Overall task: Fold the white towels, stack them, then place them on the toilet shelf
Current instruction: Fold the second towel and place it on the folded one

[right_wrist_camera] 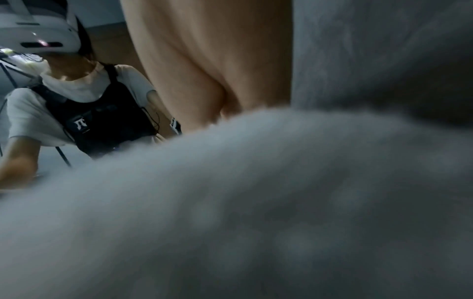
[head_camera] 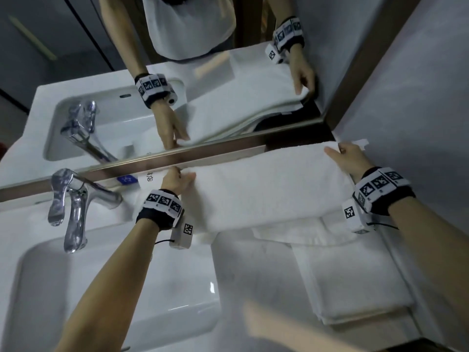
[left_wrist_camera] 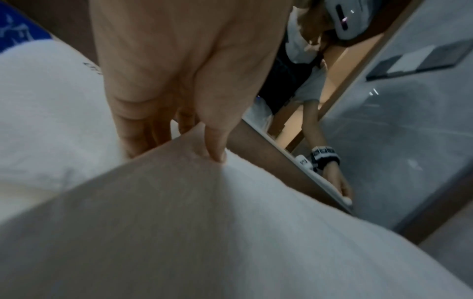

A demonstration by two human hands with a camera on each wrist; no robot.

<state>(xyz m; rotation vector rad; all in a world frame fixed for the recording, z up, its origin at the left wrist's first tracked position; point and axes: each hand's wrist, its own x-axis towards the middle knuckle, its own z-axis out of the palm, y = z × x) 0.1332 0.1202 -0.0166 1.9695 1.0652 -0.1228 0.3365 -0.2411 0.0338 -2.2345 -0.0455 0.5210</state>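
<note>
A long white towel (head_camera: 264,189) lies spread along the back of the counter against the mirror frame. My left hand (head_camera: 177,177) pinches its far left corner, thumb on top (left_wrist_camera: 216,149) and fingers under the cloth. My right hand (head_camera: 347,154) grips the far right corner next to the wall; its fingertips are hidden by the towel (right_wrist_camera: 256,202) in the right wrist view. A second white towel (head_camera: 355,278) lies folded on the counter nearer to me, partly under the spread one. No toilet shelf is in view.
A white sink (head_camera: 106,280) with a chrome tap (head_camera: 73,207) sits at the left. The mirror (head_camera: 177,85) rises straight behind the towel and reflects the person. A grey wall (head_camera: 418,110) closes the right side. A blue-labelled packet (head_camera: 128,179) lies by the left hand.
</note>
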